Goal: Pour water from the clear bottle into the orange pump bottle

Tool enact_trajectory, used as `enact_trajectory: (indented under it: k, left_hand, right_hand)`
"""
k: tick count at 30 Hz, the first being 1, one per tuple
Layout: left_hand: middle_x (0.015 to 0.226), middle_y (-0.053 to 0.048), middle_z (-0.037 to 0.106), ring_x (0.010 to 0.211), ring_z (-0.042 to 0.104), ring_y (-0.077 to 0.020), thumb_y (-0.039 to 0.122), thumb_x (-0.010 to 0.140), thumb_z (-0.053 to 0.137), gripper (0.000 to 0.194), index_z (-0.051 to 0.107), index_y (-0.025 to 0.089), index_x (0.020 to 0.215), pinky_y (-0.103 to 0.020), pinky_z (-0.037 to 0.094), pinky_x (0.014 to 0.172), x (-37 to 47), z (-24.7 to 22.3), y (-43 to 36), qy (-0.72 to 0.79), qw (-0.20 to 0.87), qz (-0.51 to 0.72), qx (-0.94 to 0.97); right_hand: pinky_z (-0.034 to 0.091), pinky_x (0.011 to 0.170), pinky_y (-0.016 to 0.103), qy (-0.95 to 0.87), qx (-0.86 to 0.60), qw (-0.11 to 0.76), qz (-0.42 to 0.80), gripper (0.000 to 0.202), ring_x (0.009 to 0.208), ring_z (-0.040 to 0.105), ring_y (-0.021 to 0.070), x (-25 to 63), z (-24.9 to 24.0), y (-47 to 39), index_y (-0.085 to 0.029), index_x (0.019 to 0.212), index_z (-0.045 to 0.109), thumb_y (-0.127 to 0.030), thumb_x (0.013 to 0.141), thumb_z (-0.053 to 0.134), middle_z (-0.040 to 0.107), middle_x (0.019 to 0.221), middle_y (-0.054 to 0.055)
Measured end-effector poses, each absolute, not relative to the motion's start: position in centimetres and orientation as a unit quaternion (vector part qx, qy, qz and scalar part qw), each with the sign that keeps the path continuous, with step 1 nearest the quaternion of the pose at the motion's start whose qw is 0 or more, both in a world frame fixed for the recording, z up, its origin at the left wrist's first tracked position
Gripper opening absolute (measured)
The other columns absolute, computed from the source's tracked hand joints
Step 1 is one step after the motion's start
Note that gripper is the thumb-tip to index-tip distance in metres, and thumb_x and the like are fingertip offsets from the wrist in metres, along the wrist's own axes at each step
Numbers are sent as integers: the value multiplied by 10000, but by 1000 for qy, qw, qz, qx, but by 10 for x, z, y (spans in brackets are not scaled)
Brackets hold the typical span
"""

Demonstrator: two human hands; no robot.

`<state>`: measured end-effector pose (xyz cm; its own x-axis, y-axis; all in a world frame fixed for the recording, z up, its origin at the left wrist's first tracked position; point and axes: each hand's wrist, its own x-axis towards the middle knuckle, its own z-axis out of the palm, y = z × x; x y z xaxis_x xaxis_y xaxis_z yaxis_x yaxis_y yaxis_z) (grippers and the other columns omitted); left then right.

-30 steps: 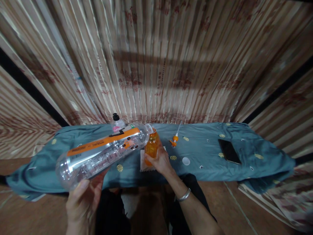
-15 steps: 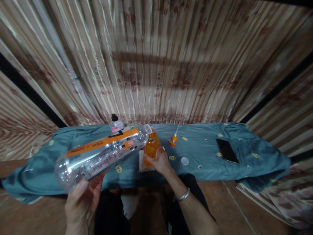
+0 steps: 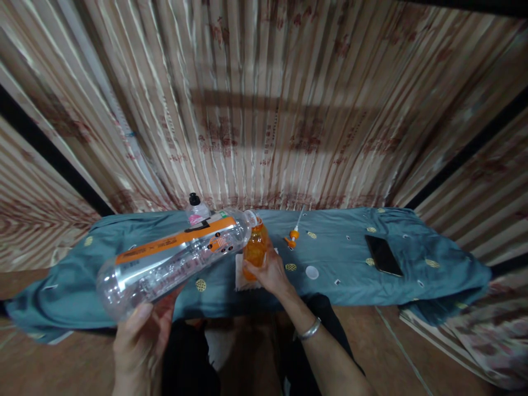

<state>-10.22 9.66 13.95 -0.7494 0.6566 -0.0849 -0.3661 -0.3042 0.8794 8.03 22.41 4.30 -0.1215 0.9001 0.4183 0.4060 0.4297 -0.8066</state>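
My left hand (image 3: 142, 333) grips a large clear plastic bottle (image 3: 173, 258) with an orange and silver label, near its base. The bottle is tilted, its open neck resting at the mouth of a small orange see-through bottle (image 3: 254, 250). Around that orange bottle, my right hand (image 3: 270, 269) is closed, holding it upright over a pale folded cloth (image 3: 240, 276). Whether liquid is flowing between the two cannot be made out. An orange pump head (image 3: 293, 236) with a clear tube lies to the right of my right hand.
A teal patterned cloth (image 3: 338, 275) covers the narrow table. On it are a phone (image 3: 383, 255), a round white cap (image 3: 312, 272) and, behind the big bottle, a small clear bottle with a black top (image 3: 197, 212). A striped curtain (image 3: 264, 110) hangs behind.
The large bottle's base, with my left hand, has shifted slightly to the right. Its neck stays at the orange bottle's mouth, and my right hand keeps its hold.
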Motion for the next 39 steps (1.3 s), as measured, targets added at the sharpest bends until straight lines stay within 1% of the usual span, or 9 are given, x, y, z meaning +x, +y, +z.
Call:
enact_trajectory:
  k: [6, 10, 12, 16, 23, 27, 33, 36, 39]
  left_hand:
    - [995, -55, 761, 1248, 598, -427, 465, 368, 877, 660, 732, 327, 997, -617, 490, 1057, -102, 141, 94, 504, 321, 789, 145]
    - [1007, -26, 763, 1296, 569, -398, 461, 484, 863, 531, 721, 368, 986, -617, 468, 1089, -103, 139, 93, 486, 332, 788, 179]
    - [997, -11, 767, 1312, 556, -394, 451, 500, 856, 498, 721, 385, 975, -629, 436, 1120, -103, 137, 93, 477, 329, 793, 188]
    - [1020, -6, 769, 1313, 553, -402, 472, 495, 861, 512, 723, 387, 981, -648, 400, 1145, -104, 137, 93, 475, 337, 790, 191]
    - [1071, -33, 760, 1296, 567, -413, 430, 444, 847, 629, 736, 319, 1053, -635, 368, 1161, -102, 136, 97, 480, 316, 799, 178]
    - [1058, -31, 765, 1303, 564, -408, 436, 460, 850, 609, 738, 333, 1049, -638, 369, 1160, -101, 135, 98, 474, 315, 802, 182]
    - [1076, 1, 766, 1320, 557, -380, 467, 497, 866, 536, 726, 400, 1010, -622, 393, 1158, -102, 138, 94, 473, 337, 791, 193]
    - [1093, -5, 764, 1324, 552, -385, 468, 489, 873, 558, 729, 393, 1023, -623, 401, 1152, -102, 138, 94, 470, 336, 793, 193]
    - [1051, -22, 767, 1289, 579, -397, 426, 487, 858, 598, 737, 361, 1069, -635, 410, 1137, -101, 137, 97, 462, 325, 802, 195]
  right_hand:
    - [611, 997, 469, -697, -455, 474, 286, 648, 1101, 745, 312, 80, 47, 223, -219, 1373, 576, -300, 765, 785, 748, 1225, 112]
    - [600, 1013, 493, -692, -462, 475, 286, 663, 1133, 733, 324, 80, 46, 223, -217, 1368, 570, -306, 750, 796, 747, 1213, 109]
    - [597, 1016, 500, -694, -465, 470, 286, 668, 1137, 730, 321, 81, 46, 223, -224, 1374, 559, -307, 753, 793, 751, 1200, 100]
    - [595, 1019, 476, -701, -457, 469, 283, 668, 1131, 734, 308, 82, 46, 224, -226, 1366, 556, -276, 742, 789, 750, 1210, 96]
    - [609, 988, 450, -701, -465, 471, 267, 635, 1087, 750, 296, 82, 47, 224, -228, 1337, 580, -306, 743, 794, 768, 1162, 79]
    - [605, 994, 453, -703, -463, 472, 261, 614, 1094, 746, 299, 82, 49, 223, -232, 1317, 599, -286, 737, 790, 768, 1164, 77]
    - [599, 1007, 480, -694, -467, 469, 284, 635, 1127, 735, 312, 81, 50, 222, -225, 1332, 582, -286, 736, 792, 762, 1193, 93]
    - [608, 994, 460, -693, -472, 473, 271, 611, 1111, 744, 301, 81, 49, 222, -236, 1318, 595, -295, 743, 792, 770, 1175, 76]
    - [620, 967, 439, -696, -469, 474, 265, 581, 1084, 754, 294, 81, 50, 222, -235, 1300, 613, -308, 750, 786, 777, 1153, 67]
